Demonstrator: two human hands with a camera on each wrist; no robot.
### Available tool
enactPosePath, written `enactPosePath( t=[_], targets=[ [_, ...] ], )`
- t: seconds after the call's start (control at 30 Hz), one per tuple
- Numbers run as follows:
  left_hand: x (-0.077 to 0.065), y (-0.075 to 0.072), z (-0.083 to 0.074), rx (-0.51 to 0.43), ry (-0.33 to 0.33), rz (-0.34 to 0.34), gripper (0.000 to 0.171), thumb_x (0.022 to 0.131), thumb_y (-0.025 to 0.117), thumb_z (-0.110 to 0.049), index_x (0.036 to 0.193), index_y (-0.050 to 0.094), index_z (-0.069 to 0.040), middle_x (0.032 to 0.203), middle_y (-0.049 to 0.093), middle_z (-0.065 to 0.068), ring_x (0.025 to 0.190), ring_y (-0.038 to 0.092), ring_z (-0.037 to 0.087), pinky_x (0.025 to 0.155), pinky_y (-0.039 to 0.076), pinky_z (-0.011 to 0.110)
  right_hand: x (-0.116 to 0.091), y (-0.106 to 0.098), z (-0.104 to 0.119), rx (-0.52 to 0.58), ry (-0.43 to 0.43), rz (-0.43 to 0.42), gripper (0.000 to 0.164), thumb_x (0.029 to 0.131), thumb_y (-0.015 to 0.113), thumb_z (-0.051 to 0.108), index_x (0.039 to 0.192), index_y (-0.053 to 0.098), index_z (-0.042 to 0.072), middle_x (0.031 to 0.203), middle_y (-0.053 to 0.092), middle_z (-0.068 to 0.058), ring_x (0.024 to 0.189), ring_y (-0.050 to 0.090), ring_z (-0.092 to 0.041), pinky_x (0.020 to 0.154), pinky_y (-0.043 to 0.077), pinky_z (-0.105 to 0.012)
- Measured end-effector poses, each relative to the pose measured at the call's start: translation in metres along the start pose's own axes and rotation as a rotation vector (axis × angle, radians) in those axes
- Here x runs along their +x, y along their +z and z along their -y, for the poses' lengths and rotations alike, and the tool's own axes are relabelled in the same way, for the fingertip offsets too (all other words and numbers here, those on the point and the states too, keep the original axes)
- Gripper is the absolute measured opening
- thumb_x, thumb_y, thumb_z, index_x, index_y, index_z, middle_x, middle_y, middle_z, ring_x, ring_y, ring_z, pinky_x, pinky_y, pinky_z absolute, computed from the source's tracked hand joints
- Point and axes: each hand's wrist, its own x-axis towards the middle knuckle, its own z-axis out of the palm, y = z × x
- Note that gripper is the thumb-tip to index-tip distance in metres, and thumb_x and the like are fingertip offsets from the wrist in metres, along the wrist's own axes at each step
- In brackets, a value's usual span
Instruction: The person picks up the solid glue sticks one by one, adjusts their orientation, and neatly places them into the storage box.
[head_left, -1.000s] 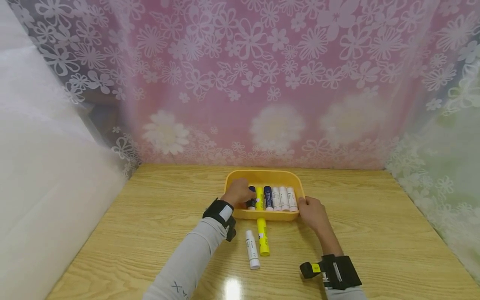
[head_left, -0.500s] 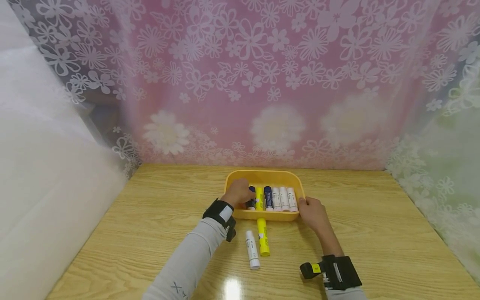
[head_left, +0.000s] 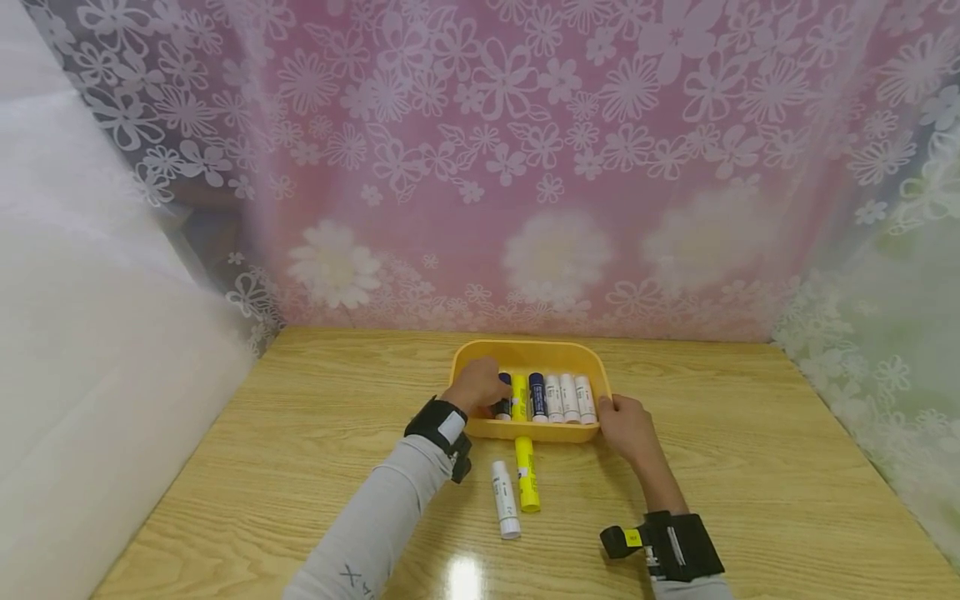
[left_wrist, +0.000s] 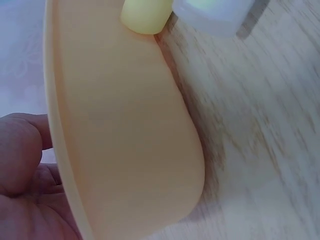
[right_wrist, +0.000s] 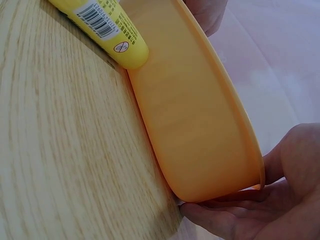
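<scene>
Yellow and round-cornered, the tray (head_left: 566,432) is gripped by the right hand (head_left: 628,427), the left hand (head_left: 476,386) inside, its grip unclear.

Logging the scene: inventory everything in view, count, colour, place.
Tray: 1, yellow, on table
Blue tubes: 2 visible, dark blue, in tray
Yellow tubes: 2, yellow, one in tray, one in front
White tubes: 4, white, three in tray, one in front
Table: 1, light wood, under tray
Floral sheeting: count unclear, mostly pink, behind
White sheet: 1, white, left
Wrist straps: 2, black, one per wrist
Sleeves: 2, grey, forearms
Left hand: 1, inside tray's left end
Right hand: 1, gripping tray's right end
</scene>
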Motion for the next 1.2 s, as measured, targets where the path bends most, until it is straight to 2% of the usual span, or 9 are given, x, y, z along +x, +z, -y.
enactPosePath(
  t=[0.23,0.4,0.53,0.63,0.73,0.87,1.0,1.13,1.2],
  targets=[
    [-0.001,-0.003,0.003,0.01,0.012,-0.01,0.026,0.097,0.068,-0.018,0.111,0.067,0.004,0.081,0.069,0.013,0.069,0.072,0.024,0.068,0.058,0.031,0.0,0.0,0.0,0.004,0.001,0.001,0.045,0.108,0.034,0.027,0.121,0.062,-0.006,0.081,0.055,-0.009,0.072,0.051,-0.02,0.06,0.041,-0.03],
    [-0.002,-0.003,0.004,0.015,0.025,-0.01,0.024,0.097,0.068,-0.018,0.107,0.069,0.004,0.08,0.071,0.014,0.068,0.071,0.024,0.065,0.057,0.03,0.0,0.0,0.0,0.006,-0.001,0.002,0.044,0.108,0.034,0.027,0.117,0.062,-0.005,0.078,0.053,-0.008,0.071,0.05,-0.02,0.06,0.041,-0.03],
    [-0.003,-0.003,0.004,0.016,0.023,-0.007,0.026,0.098,0.068,-0.019,0.11,0.067,0.004,0.083,0.07,0.014,0.068,0.071,0.024,0.065,0.057,0.031,0.0,0.0,0.0,0.009,-0.002,0.001,0.042,0.108,0.035,0.027,0.11,0.063,-0.005,0.077,0.052,-0.007,0.069,0.049,-0.019,0.059,0.04,-0.03],
    [-0.003,-0.003,0.002,0.018,0.021,-0.004,0.027,0.098,0.068,-0.019,0.114,0.066,0.003,0.085,0.067,0.012,0.072,0.072,0.025,0.067,0.059,0.032,-0.001,0.001,-0.001,0.012,-0.004,-0.003,0.042,0.108,0.035,0.026,0.109,0.063,-0.005,0.075,0.052,-0.007,0.068,0.049,-0.019,0.058,0.04,-0.03],
    [-0.004,-0.004,-0.001,0.031,0.025,0.002,0.027,0.098,0.067,-0.02,0.113,0.066,0.002,0.085,0.066,0.011,0.074,0.071,0.025,0.066,0.059,0.032,-0.001,0.0,-0.001,0.008,-0.006,-0.005,0.043,0.108,0.034,0.026,0.115,0.063,-0.006,0.077,0.053,-0.008,0.069,0.05,-0.019,0.059,0.041,-0.03],
    [-0.005,-0.005,-0.004,0.068,0.025,-0.01,0.023,0.098,0.067,-0.021,0.106,0.067,0.0,0.082,0.062,0.008,0.071,0.064,0.021,0.06,0.051,0.027,0.0,0.0,-0.002,0.002,-0.002,0.0,0.044,0.108,0.034,0.026,0.117,0.062,-0.006,0.078,0.053,-0.008,0.07,0.05,-0.019,0.059,0.041,-0.03],
    [-0.004,-0.01,-0.004,0.091,0.053,-0.008,0.02,0.098,0.066,-0.021,0.096,0.066,-0.001,0.074,0.055,0.006,0.063,0.054,0.018,0.054,0.043,0.025,0.0,0.0,-0.001,0.006,-0.001,0.001,0.043,0.108,0.034,0.027,0.113,0.062,-0.005,0.076,0.051,-0.007,0.068,0.049,-0.019,0.058,0.04,-0.03],
    [0.0,-0.013,-0.003,0.111,0.069,0.005,0.025,0.099,0.065,-0.023,0.084,0.063,-0.002,0.062,0.046,0.003,0.053,0.046,0.015,0.049,0.037,0.025,0.0,-0.001,-0.001,0.007,0.0,0.004,0.044,0.108,0.034,0.027,0.115,0.062,-0.005,0.077,0.052,-0.007,0.069,0.049,-0.019,0.059,0.041,-0.03],
    [0.001,-0.014,-0.003,0.124,0.07,-0.013,0.029,0.099,0.064,-0.024,0.078,0.062,-0.004,0.059,0.042,0.001,0.05,0.043,0.014,0.047,0.034,0.024,0.0,-0.001,-0.001,0.008,0.001,0.005,0.044,0.108,0.034,0.026,0.116,0.062,-0.006,0.077,0.052,-0.008,0.069,0.05,-0.019,0.059,0.041,-0.03]
  ],
)
